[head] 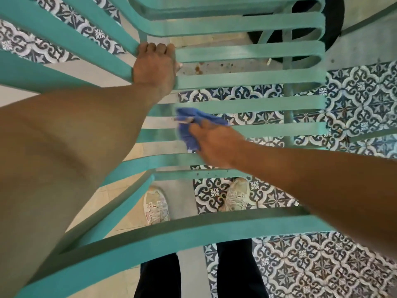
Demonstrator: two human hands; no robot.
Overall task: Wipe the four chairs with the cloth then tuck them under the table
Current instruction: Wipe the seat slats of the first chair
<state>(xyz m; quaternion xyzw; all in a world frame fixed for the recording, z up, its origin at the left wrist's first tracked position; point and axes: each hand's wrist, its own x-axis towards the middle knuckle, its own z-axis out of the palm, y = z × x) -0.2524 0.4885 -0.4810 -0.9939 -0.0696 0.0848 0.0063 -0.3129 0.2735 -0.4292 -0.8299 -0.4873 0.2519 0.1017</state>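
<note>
Head-camera view, looking straight down: a person is standing over a turquoise slatted chair (247,80) and wiping it with a blue cloth (189,127). Left hand (153,67) is gripping the chair where the seat slats meet the side frame, its fingers (156,47) curling closed over the edge. Right hand (217,143) is holding the bunched cloth closed in its grasp and pressing it against the slats near the middle of the seat, just below the left hand. Both bare forearms are reaching in from the lower corners of the frame. The curved top rail of the chair back (171,233) is crossing the foreground, with 2 pale sneakers (155,205) showing through the slats on a floor of blue-and-white patterned tiles (322,265) and plain cream tiles. Dark trousers (234,269) are filling the bottom centre. A round black base (332,24) is sitting on the floor at the top right, beyond the seat's front edge.
</note>
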